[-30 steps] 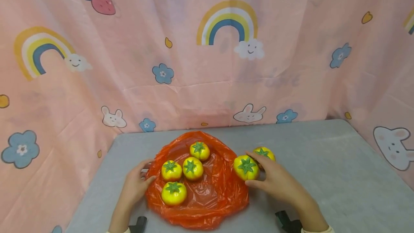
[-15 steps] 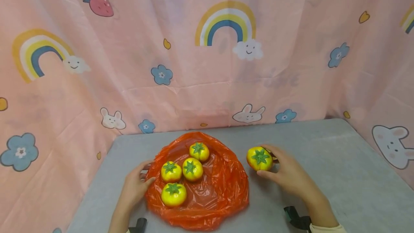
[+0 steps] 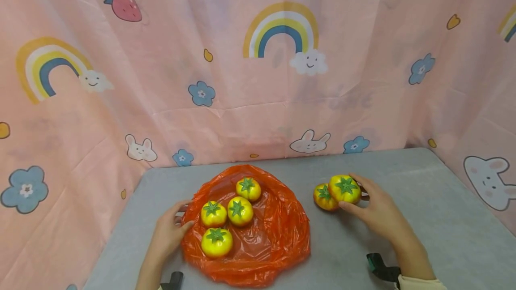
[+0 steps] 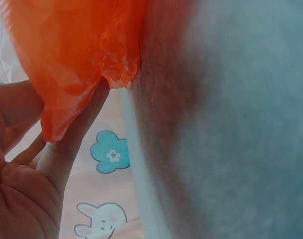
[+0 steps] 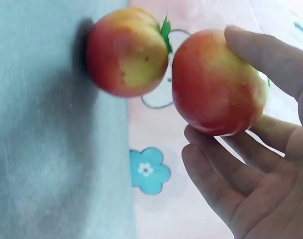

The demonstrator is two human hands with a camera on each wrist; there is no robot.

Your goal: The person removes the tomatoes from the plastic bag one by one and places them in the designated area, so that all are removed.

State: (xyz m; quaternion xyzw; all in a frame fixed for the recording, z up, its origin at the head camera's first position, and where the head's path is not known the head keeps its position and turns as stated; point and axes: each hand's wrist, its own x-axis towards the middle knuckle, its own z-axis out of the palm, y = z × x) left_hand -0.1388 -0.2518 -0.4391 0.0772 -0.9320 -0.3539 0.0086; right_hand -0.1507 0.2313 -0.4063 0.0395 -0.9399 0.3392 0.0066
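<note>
My right hand (image 3: 375, 205) grips a yellow tomato with a red underside (image 3: 345, 189) and a green star-shaped calyx, thumb on one side and fingers on the other. In the right wrist view this tomato (image 5: 216, 82) is held up off the table. Just left of it, a second tomato (image 3: 324, 198), partly covered in the head view, sits on the table. My left hand (image 3: 167, 227) pinches the left edge of an orange-red plastic bag (image 3: 274, 236); the left wrist view shows the film (image 4: 66, 64) between thumb and fingers. Several similar tomatoes (image 3: 217, 241) lie on the bag.
The grey table (image 3: 423, 218) extends to the right of my right hand. A pink curtain (image 3: 242, 124) printed with rainbows and rabbits hangs behind it and at both sides. Black wrist mounts (image 3: 380, 268) show below the hands.
My right hand has carried its tomato rightward and slightly away, from the bag's right edge past the tomato on the table. The left hand and the bag stay where they were.
</note>
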